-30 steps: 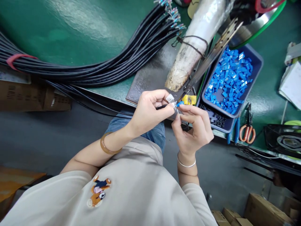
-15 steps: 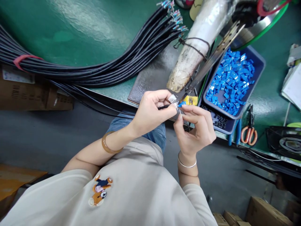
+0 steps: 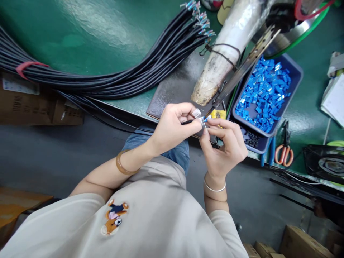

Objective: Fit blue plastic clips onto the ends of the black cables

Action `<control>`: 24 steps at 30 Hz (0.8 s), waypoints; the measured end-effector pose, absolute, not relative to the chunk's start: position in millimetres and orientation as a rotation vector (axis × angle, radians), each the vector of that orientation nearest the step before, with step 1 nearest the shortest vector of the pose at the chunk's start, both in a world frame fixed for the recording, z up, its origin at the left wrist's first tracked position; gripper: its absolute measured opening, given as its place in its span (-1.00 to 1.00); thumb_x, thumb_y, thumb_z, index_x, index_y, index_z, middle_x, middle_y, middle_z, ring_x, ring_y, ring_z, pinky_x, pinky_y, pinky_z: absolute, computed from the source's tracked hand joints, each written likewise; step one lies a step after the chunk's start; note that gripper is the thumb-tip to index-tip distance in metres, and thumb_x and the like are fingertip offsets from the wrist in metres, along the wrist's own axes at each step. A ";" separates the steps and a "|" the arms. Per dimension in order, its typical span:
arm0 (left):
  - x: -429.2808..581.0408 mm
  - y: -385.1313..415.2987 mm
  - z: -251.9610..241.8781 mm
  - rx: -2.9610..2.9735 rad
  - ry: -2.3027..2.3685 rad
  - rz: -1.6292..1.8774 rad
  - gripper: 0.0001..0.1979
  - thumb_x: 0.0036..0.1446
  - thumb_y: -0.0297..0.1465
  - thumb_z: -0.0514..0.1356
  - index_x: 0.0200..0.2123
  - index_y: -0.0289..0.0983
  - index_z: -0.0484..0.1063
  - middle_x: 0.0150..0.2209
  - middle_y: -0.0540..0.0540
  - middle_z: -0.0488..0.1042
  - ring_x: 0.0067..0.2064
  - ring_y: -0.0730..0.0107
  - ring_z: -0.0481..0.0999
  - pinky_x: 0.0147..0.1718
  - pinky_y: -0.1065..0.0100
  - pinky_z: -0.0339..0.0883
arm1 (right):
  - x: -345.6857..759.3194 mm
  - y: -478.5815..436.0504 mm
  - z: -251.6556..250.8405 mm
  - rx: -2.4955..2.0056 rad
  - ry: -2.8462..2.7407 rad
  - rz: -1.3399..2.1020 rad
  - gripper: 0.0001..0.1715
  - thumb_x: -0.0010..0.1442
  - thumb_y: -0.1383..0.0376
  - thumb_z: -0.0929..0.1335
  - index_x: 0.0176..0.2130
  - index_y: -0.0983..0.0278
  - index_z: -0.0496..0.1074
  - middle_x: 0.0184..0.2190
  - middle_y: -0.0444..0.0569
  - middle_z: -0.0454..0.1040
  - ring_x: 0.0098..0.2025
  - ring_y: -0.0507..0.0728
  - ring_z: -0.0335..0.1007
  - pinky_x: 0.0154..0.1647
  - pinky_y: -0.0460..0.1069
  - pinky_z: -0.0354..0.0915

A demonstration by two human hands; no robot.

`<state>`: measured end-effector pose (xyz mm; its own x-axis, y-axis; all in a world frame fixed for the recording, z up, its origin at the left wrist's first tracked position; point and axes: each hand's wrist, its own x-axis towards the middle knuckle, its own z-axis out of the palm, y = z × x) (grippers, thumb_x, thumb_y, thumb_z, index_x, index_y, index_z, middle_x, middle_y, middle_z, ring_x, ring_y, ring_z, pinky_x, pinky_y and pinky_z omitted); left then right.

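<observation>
Small change only: hands near enough where they were half a second ago, but the blue piece (image 3: 206,118) now shows less blue and more white, so it looks turned or partly covered. Reads as the same fine wire work at the cable end, not finished

Left hand (image 3: 174,123): closed, thumb against curled fingers, pinching the black cable (image 3: 186,122) close to its end. White tag (image 3: 196,113) sticks up by its fingertips

Right hand (image 3: 225,147): thumb and forefinger almost together, looks like a pinch on the thin white wire (image 3: 204,125); other fingers loosely bent

Blue piece sits between the two hands' fingertips, at the cable end, just beside the yellow block (image 3: 219,114). Seating of the wires too small to tell
</observation>
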<state>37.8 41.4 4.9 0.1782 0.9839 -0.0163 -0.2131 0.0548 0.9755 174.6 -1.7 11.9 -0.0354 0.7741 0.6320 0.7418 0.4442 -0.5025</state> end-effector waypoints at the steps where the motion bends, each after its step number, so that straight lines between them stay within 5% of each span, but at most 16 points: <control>1: 38.0 41.6 5.7 1.099 0.940 1.151 -0.89 -0.08 -0.59 0.20 -0.56 -0.33 0.34 -0.56 0.05 0.30 -0.50 0.63 0.28 -0.55 0.58 0.17 | 174.6 -1.5 13.0 -1.306 -1.774 0.049 -0.81 0.08 0.51 0.43 -0.34 0.24 0.44 -0.23 -0.09 0.56 -0.18 0.04 0.53 -0.14 -0.03 0.51; 19: 32.1 40.7 6.4 1.070 0.896 1.063 -0.93 -0.08 -0.58 0.20 -0.52 -0.35 0.36 -0.54 0.07 0.31 -0.51 0.68 0.25 -0.54 0.60 0.17 | 175.4 -4.2 11.4 -1.273 -1.823 -0.015 -0.80 0.08 0.51 0.42 -0.33 0.24 0.40 -0.25 -0.08 0.58 -0.22 0.05 0.54 -0.19 -0.01 0.51; 24: 29.2 37.7 5.9 1.045 0.854 1.021 -0.93 -0.04 -0.54 0.20 -0.50 -0.34 0.34 -0.53 0.07 0.31 -0.50 0.67 0.28 -0.51 0.58 0.20 | 175.5 -8.3 9.9 -1.299 -1.705 0.192 -0.82 0.12 0.49 0.41 -0.29 0.23 0.43 -0.29 -0.11 0.59 -0.26 0.04 0.56 -0.27 -0.04 0.52</control>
<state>29.2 37.7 5.9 0.3059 0.9484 -0.0832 -0.2496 0.1643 0.9543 175.5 -8.3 9.9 0.0151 0.8154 0.5787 0.6665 0.4232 -0.6137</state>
